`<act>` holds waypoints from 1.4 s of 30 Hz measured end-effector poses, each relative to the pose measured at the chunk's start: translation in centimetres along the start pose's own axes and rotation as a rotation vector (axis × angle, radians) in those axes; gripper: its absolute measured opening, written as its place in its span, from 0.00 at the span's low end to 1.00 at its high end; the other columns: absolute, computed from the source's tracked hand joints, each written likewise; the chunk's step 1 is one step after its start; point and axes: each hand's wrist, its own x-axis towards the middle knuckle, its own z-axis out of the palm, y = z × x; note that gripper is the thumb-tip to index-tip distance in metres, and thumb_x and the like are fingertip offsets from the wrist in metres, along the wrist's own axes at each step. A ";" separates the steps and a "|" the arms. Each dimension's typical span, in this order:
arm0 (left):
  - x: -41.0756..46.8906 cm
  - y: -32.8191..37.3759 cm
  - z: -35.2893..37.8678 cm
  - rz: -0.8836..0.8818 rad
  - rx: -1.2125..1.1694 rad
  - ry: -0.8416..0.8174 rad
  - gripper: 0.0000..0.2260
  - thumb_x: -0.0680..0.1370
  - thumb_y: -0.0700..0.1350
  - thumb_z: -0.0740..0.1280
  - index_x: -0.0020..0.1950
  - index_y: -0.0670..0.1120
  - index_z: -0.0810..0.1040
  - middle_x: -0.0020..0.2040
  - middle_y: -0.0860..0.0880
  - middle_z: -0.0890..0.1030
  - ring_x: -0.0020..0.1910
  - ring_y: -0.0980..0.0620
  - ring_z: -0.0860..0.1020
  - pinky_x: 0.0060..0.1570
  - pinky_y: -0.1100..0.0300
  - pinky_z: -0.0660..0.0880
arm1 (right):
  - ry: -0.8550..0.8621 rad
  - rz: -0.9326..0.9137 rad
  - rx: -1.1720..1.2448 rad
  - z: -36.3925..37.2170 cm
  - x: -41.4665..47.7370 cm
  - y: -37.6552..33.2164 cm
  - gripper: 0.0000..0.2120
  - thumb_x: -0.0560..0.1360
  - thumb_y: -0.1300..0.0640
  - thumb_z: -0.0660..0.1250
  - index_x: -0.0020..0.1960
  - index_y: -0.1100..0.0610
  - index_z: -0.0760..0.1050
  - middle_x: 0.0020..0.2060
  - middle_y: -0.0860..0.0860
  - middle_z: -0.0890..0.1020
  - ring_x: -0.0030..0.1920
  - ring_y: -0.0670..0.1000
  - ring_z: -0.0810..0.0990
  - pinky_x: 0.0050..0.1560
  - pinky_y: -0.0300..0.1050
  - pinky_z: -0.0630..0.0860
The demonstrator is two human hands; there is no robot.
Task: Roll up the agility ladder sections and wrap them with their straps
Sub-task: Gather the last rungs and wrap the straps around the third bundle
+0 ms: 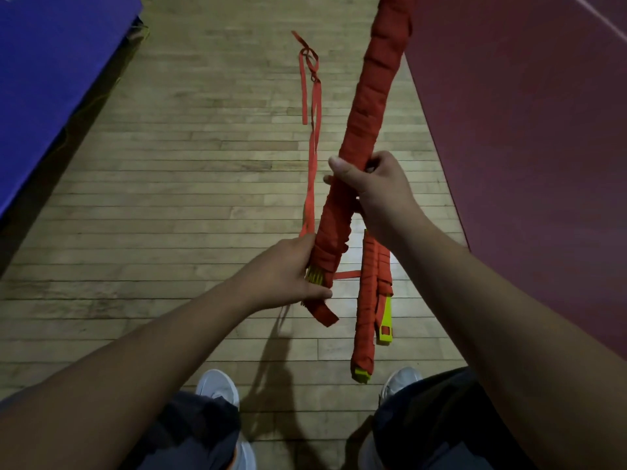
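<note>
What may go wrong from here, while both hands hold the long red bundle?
The loose strap leading away from the left hand is knotted at its far end; it may snag during winding.
The wraps at the lower end of the held bundle look slack, so they may unwind if the right hand loosens.
The second bundle lies by the right shoe: a tripping risk.

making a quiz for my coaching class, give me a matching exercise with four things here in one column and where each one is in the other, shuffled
Things
1. long ladder bundle
2. short ladder bundle
3. loose strap
4. blue mat

Places
a. along the left edge of the view
b. gripped by the left hand and the right hand
c. lying on the wood floor near the right shoe
d. trailing from the left hand away over the floor

Pairs: 1-b, 2-c, 3-d, 4-a
</note>
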 end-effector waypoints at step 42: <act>-0.7 1.6 -0.3 -0.215 -0.096 0.164 0.42 0.64 0.64 0.79 0.72 0.51 0.66 0.59 0.53 0.78 0.55 0.54 0.78 0.53 0.60 0.76 | 0.293 -0.107 -0.126 -0.4 0.8 -0.3 0.22 0.76 0.50 0.74 0.60 0.62 0.69 0.50 0.55 0.79 0.49 0.52 0.83 0.47 0.48 0.83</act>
